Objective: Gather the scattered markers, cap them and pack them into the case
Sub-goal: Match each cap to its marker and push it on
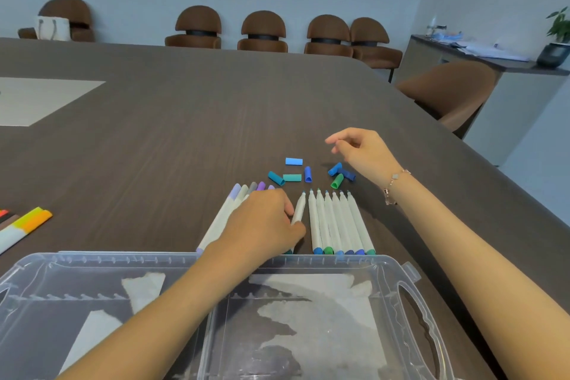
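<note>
Dark table [185, 108]; at 6 o'clock an open clear case [308, 262], holding no markers. Just beyond its rim, at 12 o'clock from it, six uncapped markers [337, 222] side by side, capped ones [237, 197] at their 9 o'clock; between them a lone marker [298, 210] pinched by left hand [262, 222]. At 1 o'clock, right hand [361, 151] hovering, fingers loosely curled, holding nothing, over loose caps [293, 174].

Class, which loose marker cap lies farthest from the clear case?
The light blue cap: palest, lying flat alone beyond the teal, blue and green caps.
</note>
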`<control>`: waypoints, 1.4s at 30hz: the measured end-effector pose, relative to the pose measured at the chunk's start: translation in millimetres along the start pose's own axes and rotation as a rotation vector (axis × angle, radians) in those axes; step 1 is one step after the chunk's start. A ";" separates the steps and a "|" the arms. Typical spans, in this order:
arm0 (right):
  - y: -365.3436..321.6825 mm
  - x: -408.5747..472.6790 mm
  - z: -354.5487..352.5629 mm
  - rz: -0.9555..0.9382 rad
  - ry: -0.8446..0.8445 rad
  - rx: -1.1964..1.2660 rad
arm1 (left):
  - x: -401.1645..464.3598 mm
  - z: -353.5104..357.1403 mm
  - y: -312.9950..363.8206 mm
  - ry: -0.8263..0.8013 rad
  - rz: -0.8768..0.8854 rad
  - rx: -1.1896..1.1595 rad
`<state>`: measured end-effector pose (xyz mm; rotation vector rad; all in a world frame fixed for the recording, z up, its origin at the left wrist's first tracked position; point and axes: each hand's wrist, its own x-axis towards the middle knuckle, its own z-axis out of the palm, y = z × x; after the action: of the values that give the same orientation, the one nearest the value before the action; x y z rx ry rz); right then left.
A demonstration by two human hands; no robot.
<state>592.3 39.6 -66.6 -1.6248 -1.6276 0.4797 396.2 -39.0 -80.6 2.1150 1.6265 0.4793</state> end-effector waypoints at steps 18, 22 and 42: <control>-46.8 5.8 36.9 -0.183 -0.457 -0.244 | 1.5 -105.9 -28.7 -0.016 -0.201 -0.040; -48.5 7.4 59.9 -0.229 -0.512 -0.376 | 4.7 -104.6 -29.6 -0.098 -0.196 -0.076; -43.5 -38.0 11.7 0.189 -0.234 0.516 | 7.0 -79.1 -11.8 -0.370 -0.133 -0.357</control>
<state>550.4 0.9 -51.7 -1.3648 -1.3611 1.1226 347.7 -19.8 -19.6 1.7013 1.3447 0.2871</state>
